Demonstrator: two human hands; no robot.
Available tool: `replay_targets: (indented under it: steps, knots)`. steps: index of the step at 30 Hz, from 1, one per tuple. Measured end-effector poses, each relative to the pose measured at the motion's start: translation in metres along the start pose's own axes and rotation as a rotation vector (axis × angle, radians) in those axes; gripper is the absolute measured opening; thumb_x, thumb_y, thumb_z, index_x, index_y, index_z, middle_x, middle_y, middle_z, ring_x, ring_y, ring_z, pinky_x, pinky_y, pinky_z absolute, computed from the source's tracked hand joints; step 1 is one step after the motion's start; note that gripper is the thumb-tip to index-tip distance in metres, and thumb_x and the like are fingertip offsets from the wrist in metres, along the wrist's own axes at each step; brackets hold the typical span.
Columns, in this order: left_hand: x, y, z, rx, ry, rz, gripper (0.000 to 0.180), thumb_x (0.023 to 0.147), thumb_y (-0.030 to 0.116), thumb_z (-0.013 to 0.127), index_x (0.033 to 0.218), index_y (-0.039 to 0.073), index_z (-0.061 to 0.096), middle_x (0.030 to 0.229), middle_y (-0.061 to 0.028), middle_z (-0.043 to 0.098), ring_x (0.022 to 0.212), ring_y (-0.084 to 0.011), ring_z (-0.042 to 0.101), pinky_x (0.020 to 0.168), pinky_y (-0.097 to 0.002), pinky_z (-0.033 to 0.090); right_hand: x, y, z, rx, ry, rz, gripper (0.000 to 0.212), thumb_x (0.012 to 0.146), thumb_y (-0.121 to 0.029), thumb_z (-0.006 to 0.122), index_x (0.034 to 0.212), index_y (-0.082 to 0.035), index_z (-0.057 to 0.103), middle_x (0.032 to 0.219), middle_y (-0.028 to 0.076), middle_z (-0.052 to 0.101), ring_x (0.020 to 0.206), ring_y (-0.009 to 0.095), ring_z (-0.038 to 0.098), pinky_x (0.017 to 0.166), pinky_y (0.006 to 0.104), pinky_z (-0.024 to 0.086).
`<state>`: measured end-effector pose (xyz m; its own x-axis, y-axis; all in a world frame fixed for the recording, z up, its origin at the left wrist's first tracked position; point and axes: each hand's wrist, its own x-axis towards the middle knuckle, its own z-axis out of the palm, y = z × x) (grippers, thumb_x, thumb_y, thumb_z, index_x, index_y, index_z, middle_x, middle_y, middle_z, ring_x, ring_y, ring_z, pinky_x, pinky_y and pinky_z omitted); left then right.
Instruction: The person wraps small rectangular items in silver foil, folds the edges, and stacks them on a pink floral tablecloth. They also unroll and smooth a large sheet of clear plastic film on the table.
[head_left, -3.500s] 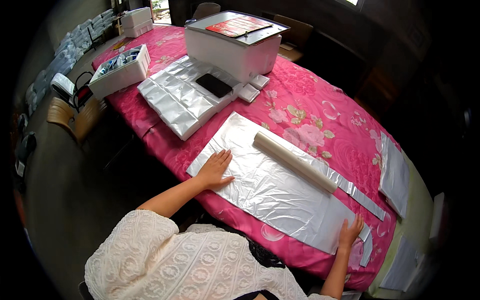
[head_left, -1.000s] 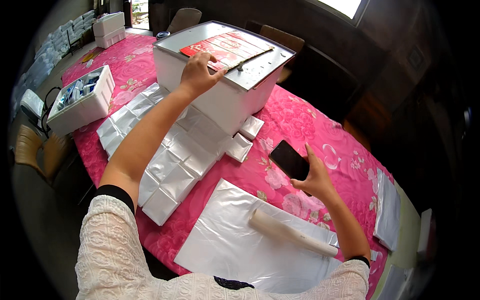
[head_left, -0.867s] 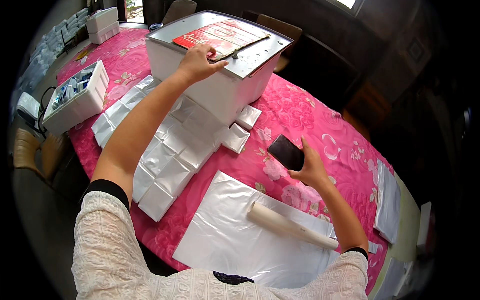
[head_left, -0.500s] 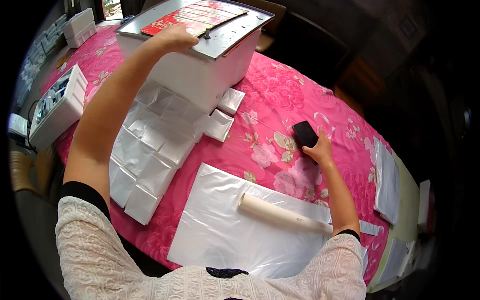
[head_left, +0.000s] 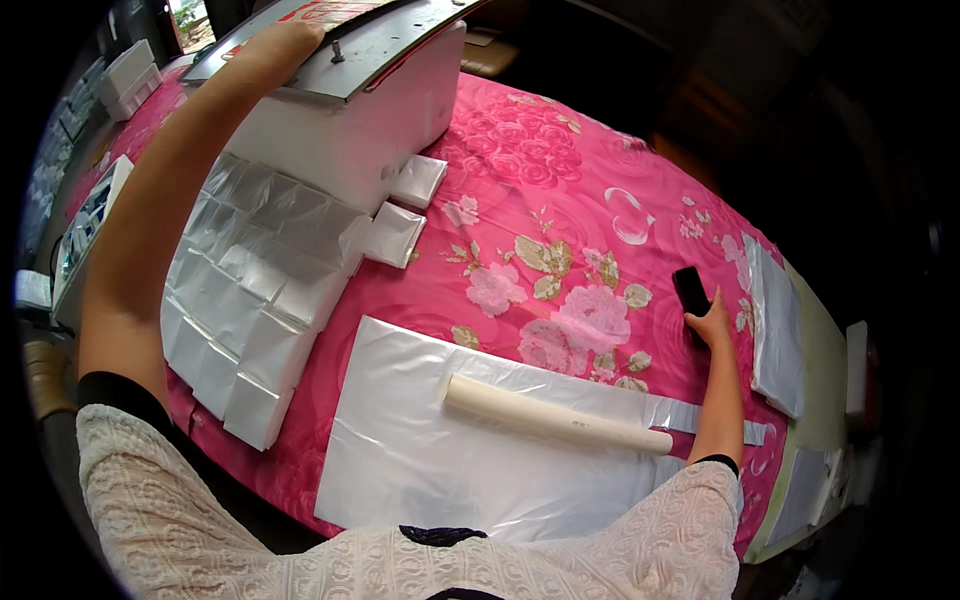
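My right hand (head_left: 711,325) grips a black smartphone (head_left: 691,291) above the pink floral cloth, at the right. My left arm reaches up to the far left, where my left hand (head_left: 285,48) is on a flat grey lid (head_left: 385,50) beside a red printed card (head_left: 335,12). Its fingers are hidden, so whether it holds the card cannot be told. The lid lies on a large white foam box (head_left: 330,140). Close to me, a pale cardboard tube (head_left: 555,415) lies across a sheet of clear plastic film (head_left: 400,450).
Rows of folded clear plastic packets (head_left: 265,270) lie before the box, with loose packets (head_left: 396,235) beside it. A foam tray (head_left: 90,230) of small items stands at left. More plastic sheets (head_left: 772,330) lie at the right edge of the pink cloth (head_left: 500,140).
My right hand has carried the phone to the right, toward the plastic sheets at the cloth's edge. My left hand stays on the lid. The whole view has shifted.
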<state>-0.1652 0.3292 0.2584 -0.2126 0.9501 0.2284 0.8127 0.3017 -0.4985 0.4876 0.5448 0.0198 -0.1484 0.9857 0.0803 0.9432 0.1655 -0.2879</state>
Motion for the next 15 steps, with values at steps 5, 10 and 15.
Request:
replay_targets:
  steps: [5,10,15]
  knots:
    - [-0.001,-0.039,0.031,0.189,0.468,-0.089,0.018,0.070,-0.005,0.051,0.087,0.001,0.052,0.086,-0.0108,0.054,0.086,-0.0265,0.056,0.075,-0.0338,0.049,0.002,-0.008,0.004,0.025,-0.020,0.000,0.102,0.052,-0.026,0.073,0.133,0.003,0.019,0.116,0.025,0.048,0.107,0.036,0.048,0.093,0.0387,0.037]
    - [-0.018,-0.051,-0.023,0.230,0.599,-0.286,0.007,0.069,0.013,0.054,0.075,0.010,0.054,0.079,-0.0080,0.056,0.083,-0.0242,0.058,0.067,-0.0341,0.048,-0.007,-0.010,-0.009,-0.231,0.093,-0.051,0.096,0.058,-0.024,0.073,0.134,0.002,0.019,0.124,0.025,0.039,0.120,0.040,0.027,0.102,0.0447,0.023]
    - [-0.093,-0.142,-0.091,0.360,0.977,-0.400,0.006,0.072,0.011,0.049,0.076,0.009,0.053,0.080,-0.0104,0.057,0.077,-0.0292,0.058,0.066,-0.0393,0.047,-0.001,-0.103,-0.030,-0.120,0.291,-0.394,0.080,0.067,-0.015,0.067,0.133,0.000,0.024,0.125,0.024,0.039,0.120,0.039,0.029,0.102,0.0437,0.024]
